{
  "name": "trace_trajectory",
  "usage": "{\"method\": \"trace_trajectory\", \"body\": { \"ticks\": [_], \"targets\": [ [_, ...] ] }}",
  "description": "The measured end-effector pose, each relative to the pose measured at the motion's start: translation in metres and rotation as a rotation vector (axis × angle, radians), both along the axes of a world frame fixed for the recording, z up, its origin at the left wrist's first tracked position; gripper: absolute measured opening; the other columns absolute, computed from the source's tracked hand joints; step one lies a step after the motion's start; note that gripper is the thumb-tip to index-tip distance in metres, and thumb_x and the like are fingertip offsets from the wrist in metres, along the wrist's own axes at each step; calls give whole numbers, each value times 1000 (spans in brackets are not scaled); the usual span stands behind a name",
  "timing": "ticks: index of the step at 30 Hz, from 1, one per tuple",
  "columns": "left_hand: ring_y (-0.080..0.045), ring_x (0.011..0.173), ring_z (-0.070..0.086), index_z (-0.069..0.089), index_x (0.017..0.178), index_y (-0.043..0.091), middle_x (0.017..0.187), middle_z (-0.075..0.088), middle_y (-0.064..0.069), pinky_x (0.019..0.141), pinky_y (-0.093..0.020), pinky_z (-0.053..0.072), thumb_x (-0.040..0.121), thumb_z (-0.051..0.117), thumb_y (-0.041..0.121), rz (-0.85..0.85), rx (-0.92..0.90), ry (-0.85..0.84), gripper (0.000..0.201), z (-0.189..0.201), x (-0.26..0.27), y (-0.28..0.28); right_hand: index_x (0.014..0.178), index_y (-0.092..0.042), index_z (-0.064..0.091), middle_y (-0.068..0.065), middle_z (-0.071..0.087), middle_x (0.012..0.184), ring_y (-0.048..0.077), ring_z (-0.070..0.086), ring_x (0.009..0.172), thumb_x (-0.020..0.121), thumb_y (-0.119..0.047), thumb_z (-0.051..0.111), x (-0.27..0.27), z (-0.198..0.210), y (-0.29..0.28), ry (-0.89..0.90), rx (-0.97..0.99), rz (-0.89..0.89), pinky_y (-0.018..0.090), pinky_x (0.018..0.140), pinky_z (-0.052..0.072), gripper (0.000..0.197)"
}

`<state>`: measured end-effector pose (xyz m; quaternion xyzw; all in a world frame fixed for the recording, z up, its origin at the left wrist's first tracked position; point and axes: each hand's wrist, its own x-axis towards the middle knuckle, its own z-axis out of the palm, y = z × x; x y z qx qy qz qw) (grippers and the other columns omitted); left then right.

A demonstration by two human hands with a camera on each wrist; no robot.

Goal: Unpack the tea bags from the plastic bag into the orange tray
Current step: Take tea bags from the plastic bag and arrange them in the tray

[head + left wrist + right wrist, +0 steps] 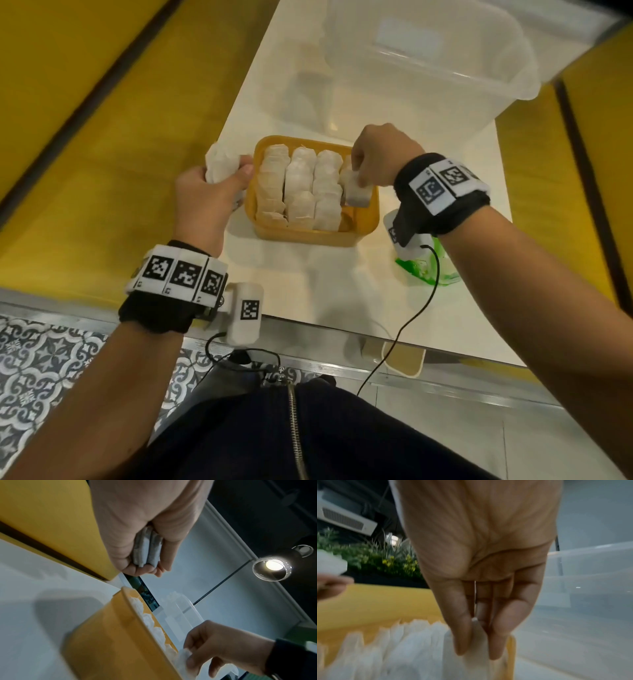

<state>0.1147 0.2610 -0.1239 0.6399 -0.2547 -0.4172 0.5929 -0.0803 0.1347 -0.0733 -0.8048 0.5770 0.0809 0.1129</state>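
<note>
tea bags [301, 185] | step: filling orange tray [363, 236] right column | right hand [383, 157] pinches one bag, left hand [205, 192] clutches spare bags | next: seat it upright

From my remote station: a white table [342, 291] flanked by yellow benches [102, 137], patterned floor tiles [51, 359] at eight o'clock, ceiling lamp [272, 566] lit overhead.
</note>
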Motion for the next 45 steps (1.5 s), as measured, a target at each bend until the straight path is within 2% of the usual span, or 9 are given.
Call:
{"method": "trace_trajectory", "body": {
  "ticks": [7, 11, 19, 27, 32, 35, 38, 41, 45],
  "targets": [
    [-7, 73, 60, 70, 107, 11, 94, 71, 1, 63, -21, 49, 84, 71, 22, 15, 17, 45, 25, -2, 8, 0, 104, -8, 63, 10, 63, 94, 30, 64, 82, 80, -7, 69, 15, -15, -14, 170, -21, 4, 43, 80, 57, 25],
    [-9, 78, 61, 67, 98, 19, 93, 69, 2, 67, -22, 50, 89, 66, 25, -14, 29, 150, 11, 1, 12, 0, 105, -9, 64, 11, 64, 97, 30, 64, 85, 79, -10, 73, 17, -14, -21, 171, 12, -3, 44, 82, 57, 27],
    [-15, 77, 53, 54, 106, 10, 89, 61, -6, 68, -23, 47, 93, 47, 12, -126, 101, 802, 15, 14, 15, -8, 101, -7, 66, 12, 66, 93, 31, 66, 83, 79, -5, 72, 24, -14, -23, 189, 53, 26, 43, 81, 57, 24],
    [-24, 95, 59, 46, 109, -1, 108, 59, -15, 77, -29, 56, 91, 33, -1, -268, 59, 810, 22, 25, 9, -10, 103, -6, 64, 13, 62, 95, 31, 63, 81, 85, -1, 59, 18, -19, -24, 208, -52, 59, 40, 79, 56, 19],
    [-31, 110, 63, 49, 124, -10, 121, 62, -23, 84, -31, 57, 91, 44, -4, -418, 86, 634, 34, 20, 0, -13, 97, -10, 68, 10, 64, 100, 27, 65, 84, 85, -3, 62, 14, 1, -25, -57, -67, -12, 37, 80, 57, 15],
    [-32, 110, 64, 55, 117, -5, 117, 65, -23, 86, -33, 56, 88, 50, -3, -460, 98, 595, 30, 18, -7, -12, 89, -8, 71, 9, 69, 89, 21, 68, 72, 85, -6, 62, 13, 21, -9, -426, -44, -1, 25, 62, 59, 11],
    [-32, 107, 65, 54, 120, -5, 116, 65, -22, 82, -33, 58, 93, 48, -4, -455, 104, 560, 28, 16, -14, -14, 95, -7, 72, 9, 70, 88, 13, 66, 70, 87, -16, 66, 15, 30, 17, -688, 78, 22, 26, 56, 59, 13],
    [-25, 96, 70, 57, 116, -2, 109, 68, -17, 76, -29, 59, 91, 52, -3, -480, 100, 517, 25, 17, -21, -15, 101, -9, 70, 8, 66, 84, 12, 61, 66, 82, -18, 74, 16, 23, 29, -730, 179, 17, 27, 55, 57, 22],
    [-18, 85, 71, 60, 112, 1, 94, 73, -8, 76, -28, 59, 91, 54, 2, -512, 79, 514, 22, 17, -27, -16, 88, -5, 67, 6, 57, 68, 7, 56, 48, 78, -8, 77, 12, 12, 38, -737, 134, 0, 20, 46, 50, 14]
  ]
}}
